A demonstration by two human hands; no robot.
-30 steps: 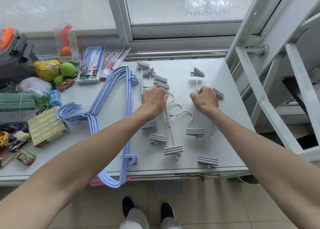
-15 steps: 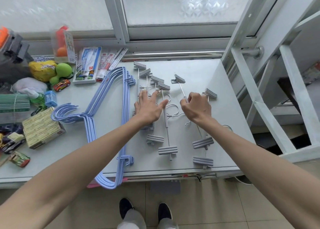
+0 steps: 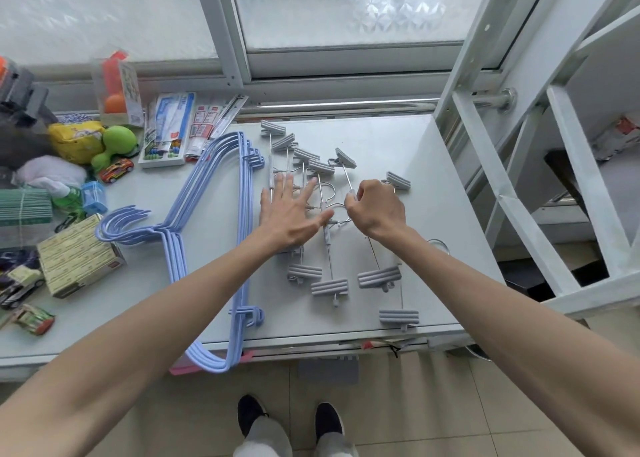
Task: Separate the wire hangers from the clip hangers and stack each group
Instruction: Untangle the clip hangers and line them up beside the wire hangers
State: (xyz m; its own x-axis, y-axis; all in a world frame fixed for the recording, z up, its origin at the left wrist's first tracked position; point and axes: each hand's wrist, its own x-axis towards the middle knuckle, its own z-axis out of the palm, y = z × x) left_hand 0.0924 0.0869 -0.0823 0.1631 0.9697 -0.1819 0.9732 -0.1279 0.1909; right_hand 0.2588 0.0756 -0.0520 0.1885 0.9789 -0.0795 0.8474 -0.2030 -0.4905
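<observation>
Moved: left hand (image 3: 291, 214) has opened flat, fingers spread on the pile of grey clip hangers (image 3: 328, 249) | right hand (image 3: 375, 211) pinches the tilted clip hanger (image 3: 343, 160) by its thin rod, swung nearer the pile | blue wire hangers (image 3: 241, 207) lie stacked just left, on the table (image 3: 426, 179).

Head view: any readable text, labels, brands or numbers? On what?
No text can be read.
Print on the blister packs: too blurred.
Print on the yellow bag: too blurred.
Print on the cardboard box: too small.
Label on the clear box: too blurred.
</observation>
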